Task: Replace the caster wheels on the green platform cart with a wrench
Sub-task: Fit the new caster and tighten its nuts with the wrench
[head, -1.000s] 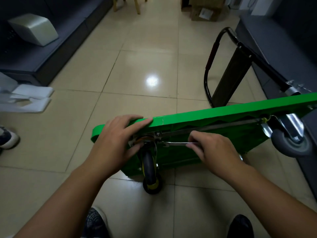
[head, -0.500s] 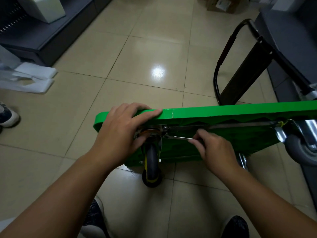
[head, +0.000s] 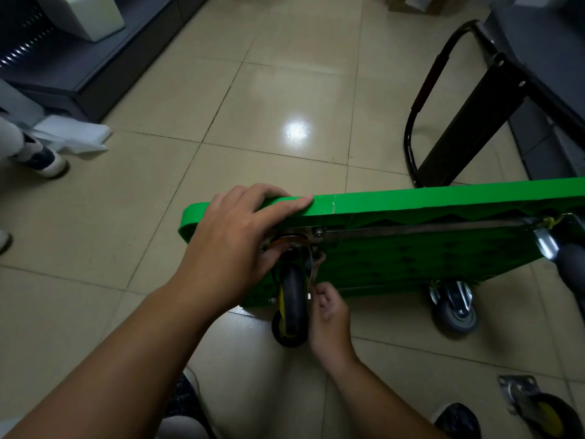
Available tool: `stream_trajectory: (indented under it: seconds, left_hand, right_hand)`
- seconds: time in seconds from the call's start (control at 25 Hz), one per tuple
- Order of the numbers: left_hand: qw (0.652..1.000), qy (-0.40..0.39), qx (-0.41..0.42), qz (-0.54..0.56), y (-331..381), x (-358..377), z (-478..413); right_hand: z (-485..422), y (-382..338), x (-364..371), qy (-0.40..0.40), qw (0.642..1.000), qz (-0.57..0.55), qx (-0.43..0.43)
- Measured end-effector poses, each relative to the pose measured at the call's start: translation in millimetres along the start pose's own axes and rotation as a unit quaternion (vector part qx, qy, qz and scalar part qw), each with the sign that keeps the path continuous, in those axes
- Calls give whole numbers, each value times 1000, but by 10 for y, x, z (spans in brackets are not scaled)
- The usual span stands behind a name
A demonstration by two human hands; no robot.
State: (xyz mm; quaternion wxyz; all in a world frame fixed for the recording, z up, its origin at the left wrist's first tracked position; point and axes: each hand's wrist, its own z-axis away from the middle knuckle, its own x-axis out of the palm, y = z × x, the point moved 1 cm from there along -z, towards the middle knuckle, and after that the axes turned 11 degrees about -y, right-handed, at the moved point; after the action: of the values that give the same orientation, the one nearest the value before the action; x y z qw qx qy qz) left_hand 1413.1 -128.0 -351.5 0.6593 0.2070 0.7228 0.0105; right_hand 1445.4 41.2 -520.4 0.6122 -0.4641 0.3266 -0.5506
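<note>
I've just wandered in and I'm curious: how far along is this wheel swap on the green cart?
Roughly midway, I'd guess. Done: two grey casters are mounted, and a yellow-hubbed caster lies loose on the floor. In hand: the left hand grips the green cart while the right hand holds a wrench at the yellow-hubbed corner caster. Left: that caster; the fourth corner is hidden.

Beige tiled floor [head: 285, 74] all round, with a glare [head: 296, 133] well ahead of the left hand [head: 234, 245]. Far ahead and left of that hand, a dark cabinet [head: 104, 68] with a pale box [head: 91, 14] on top. Nearer, white sheets [head: 76, 137] by its foot, a shoe [head: 44, 161] just beside them. Cardboard box [head: 414, 3] far ahead. Dark unit [head: 554, 58] ahead and right of the right hand [head: 330, 315]. Below the hands, a dark shoe [head: 183, 403] at left, another [head: 459, 421] at right.
</note>
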Motion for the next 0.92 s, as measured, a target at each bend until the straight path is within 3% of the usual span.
stream_trajectory:
  seconds: [0.08, 0.16, 0.2, 0.28, 0.36, 0.4, 0.6, 0.92]
  left_hand:
    - [1000, -4, 2, -5, -4, -12, 12]
    - [1000, -6, 4, -6, -8, -18, 25]
    - [1000, -7, 5, -6, -9, -13, 26]
    - [1000, -7, 3, -5, -17, -9, 13]
    - [1000, -6, -1, -4, -15, -10, 2]
    - [1000, -5, -2, -3, -15, -9, -1]
    - [1000, -3, 2, -7, -20, -7, 4]
    - [1000, -7, -4, 5, -21, 3, -7]
  right_hand:
    - [161, 31, -134, 2, 998, 41, 46]
    - [300, -167, -498, -28, 961, 262, 86]
    - [353, -366, -677, -47, 917, 388, 77]
    - [406, -954, -914, -48, 797, 597, -79]
    - [390, -1552, -958, -8, 650, 719, -247]
    - [378, -1779, -927, -4, 612, 741, -277]
    - [252, -1912, -822, -14, 563, 778, -278]
    - [14, -1672, -766, 14, 540, 798, -268]
